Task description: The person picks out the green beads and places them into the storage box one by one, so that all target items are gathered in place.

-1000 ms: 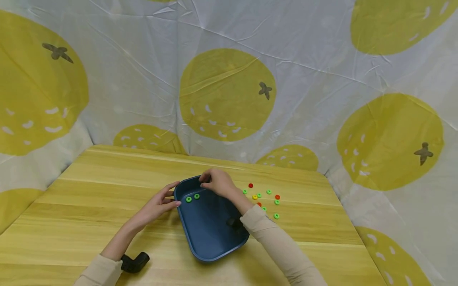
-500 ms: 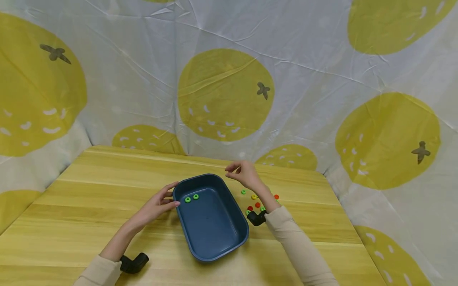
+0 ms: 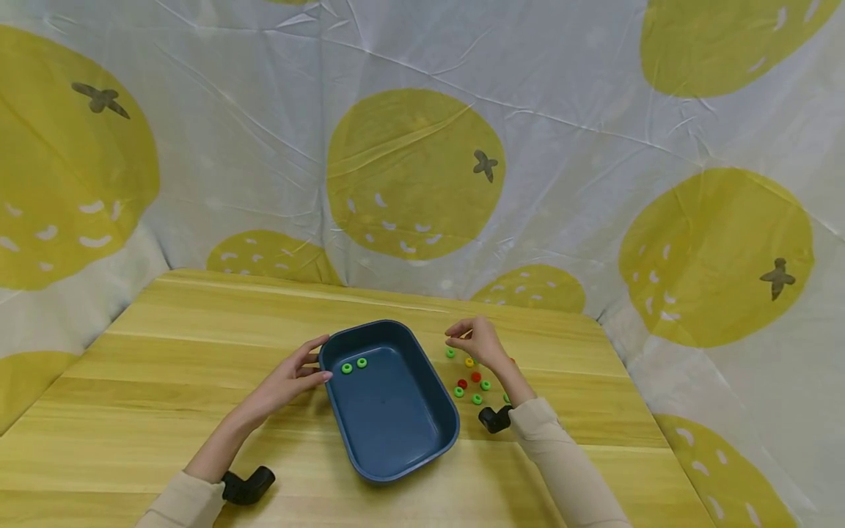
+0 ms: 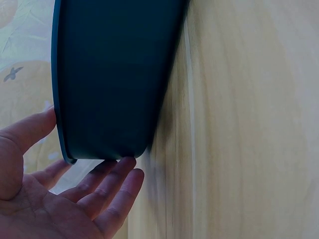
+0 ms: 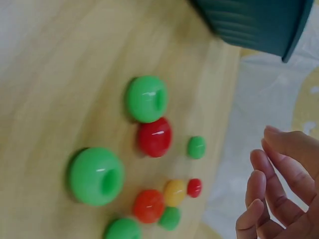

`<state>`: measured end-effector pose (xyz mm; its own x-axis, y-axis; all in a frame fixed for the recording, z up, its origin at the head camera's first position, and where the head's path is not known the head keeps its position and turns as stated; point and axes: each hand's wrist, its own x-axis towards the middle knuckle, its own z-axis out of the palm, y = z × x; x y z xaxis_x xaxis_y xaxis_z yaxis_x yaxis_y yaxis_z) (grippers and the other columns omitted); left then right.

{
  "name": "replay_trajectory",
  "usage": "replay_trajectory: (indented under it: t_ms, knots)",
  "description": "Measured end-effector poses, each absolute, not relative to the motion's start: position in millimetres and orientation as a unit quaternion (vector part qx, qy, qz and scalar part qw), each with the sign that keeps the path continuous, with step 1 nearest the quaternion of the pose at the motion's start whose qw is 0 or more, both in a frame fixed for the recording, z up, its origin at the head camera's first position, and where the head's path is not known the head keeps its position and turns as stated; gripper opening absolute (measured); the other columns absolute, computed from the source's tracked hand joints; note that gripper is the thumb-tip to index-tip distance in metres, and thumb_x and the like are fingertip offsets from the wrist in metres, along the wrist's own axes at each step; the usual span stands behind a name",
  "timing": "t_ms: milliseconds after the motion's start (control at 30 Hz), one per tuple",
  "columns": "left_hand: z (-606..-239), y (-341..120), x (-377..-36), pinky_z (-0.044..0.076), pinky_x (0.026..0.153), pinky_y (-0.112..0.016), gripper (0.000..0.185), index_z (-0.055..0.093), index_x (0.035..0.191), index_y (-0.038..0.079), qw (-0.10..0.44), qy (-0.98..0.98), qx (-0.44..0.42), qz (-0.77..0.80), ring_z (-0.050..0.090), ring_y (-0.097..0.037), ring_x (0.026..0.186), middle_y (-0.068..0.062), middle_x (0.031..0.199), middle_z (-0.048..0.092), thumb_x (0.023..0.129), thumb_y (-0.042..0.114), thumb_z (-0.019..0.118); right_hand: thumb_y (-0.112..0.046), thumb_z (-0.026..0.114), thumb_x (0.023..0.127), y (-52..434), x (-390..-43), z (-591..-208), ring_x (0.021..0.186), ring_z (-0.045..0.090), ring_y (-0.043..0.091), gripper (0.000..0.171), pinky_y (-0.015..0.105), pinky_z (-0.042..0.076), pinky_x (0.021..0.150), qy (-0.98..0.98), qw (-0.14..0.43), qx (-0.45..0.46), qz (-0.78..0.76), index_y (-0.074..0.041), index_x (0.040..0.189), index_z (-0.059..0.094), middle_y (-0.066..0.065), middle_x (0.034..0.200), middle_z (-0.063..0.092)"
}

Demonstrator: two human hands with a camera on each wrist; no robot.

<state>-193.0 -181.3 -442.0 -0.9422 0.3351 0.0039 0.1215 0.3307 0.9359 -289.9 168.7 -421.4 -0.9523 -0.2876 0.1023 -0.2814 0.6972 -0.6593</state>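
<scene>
My left hand touches the far left corner of a dark blue plastic basin. In the left wrist view its thumb lies at the rim and its fairly straight fingers reach along the end wall. Two green ring-shaped beads lie inside the basin, towards its far left. My right hand hovers above the loose beads to the basin's right. Its fingers are loosely bent, and nothing shows between them in the right wrist view.
Several green beads, a yellow bead, an orange bead and red beads lie scattered on the wooden table. Behind the table hangs a fruit-patterned cloth. Black devices are worn at both wrists.
My right hand has moved right, out from over the basin's far side, to above the scattered beads. The left hand and the basin have stayed put.
</scene>
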Motion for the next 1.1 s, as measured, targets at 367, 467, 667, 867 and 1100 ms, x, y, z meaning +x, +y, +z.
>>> replay_trajectory:
  t_ms: [367, 467, 667, 867, 1100]
  knots:
    - [-444.2, -181.7, -193.5, 0.046, 0.095, -0.049, 0.068, 0.018, 0.15, 0.009, 0.096, 0.805, 0.144, 0.567, 0.043, -0.048, 0.126, -0.034, 0.141, 0.034, 0.095, 0.024, 0.056, -0.007, 0.071, 0.082, 180.0, -290.9, -445.0, 0.076, 0.063, 0.019, 0.011, 0.028, 0.052, 0.067, 0.92, 0.001, -0.12, -0.373, 0.0, 0.09, 0.073, 0.012, 0.085, 0.071]
    - [-444.8, -181.7, -194.0, 0.047, 0.095, -0.048, 0.068, 0.018, 0.15, 0.009, 0.097, 0.804, 0.144, 0.568, 0.043, -0.047, 0.125, -0.033, 0.141, 0.035, 0.095, 0.024, 0.056, -0.008, 0.071, 0.082, 181.1, -291.2, -448.6, 0.074, 0.062, 0.018, 0.009, 0.027, 0.052, 0.065, 0.921, 0.006, -0.111, -0.375, -0.002, 0.088, 0.073, 0.01, 0.084, 0.071]
    - [-444.8, -181.8, -193.9, 0.048, 0.094, -0.045, 0.068, 0.019, 0.15, 0.009, 0.096, 0.805, 0.142, 0.567, 0.046, -0.046, 0.123, -0.033, 0.14, 0.035, 0.095, 0.023, 0.056, -0.007, 0.074, 0.079, 181.9, -294.6, -456.6, 0.069, 0.061, 0.014, 0.007, 0.025, 0.051, 0.061, 0.919, 0.009, -0.114, -0.377, -0.003, 0.085, 0.074, 0.008, 0.081, 0.071]
    - [-444.3, -181.6, -193.2, 0.047, 0.094, -0.045, 0.068, 0.019, 0.15, 0.009, 0.095, 0.805, 0.141, 0.568, 0.045, -0.046, 0.124, -0.033, 0.141, 0.035, 0.094, 0.024, 0.056, -0.006, 0.076, 0.076, 181.3, -296.3, -460.4, 0.066, 0.058, 0.011, 0.01, 0.023, 0.049, 0.059, 0.923, 0.018, -0.121, -0.366, -0.004, 0.085, 0.074, 0.006, 0.078, 0.07]
    - [-444.1, -182.0, -192.7, 0.048, 0.094, -0.044, 0.068, 0.019, 0.15, 0.009, 0.094, 0.805, 0.142, 0.569, 0.046, -0.045, 0.123, -0.033, 0.141, 0.035, 0.094, 0.023, 0.056, -0.006, 0.076, 0.076, 178.8, -295.8, -459.5, 0.063, 0.056, 0.012, 0.011, 0.023, 0.047, 0.057, 0.927, 0.029, -0.12, -0.355, -0.005, 0.086, 0.074, 0.006, 0.078, 0.069]
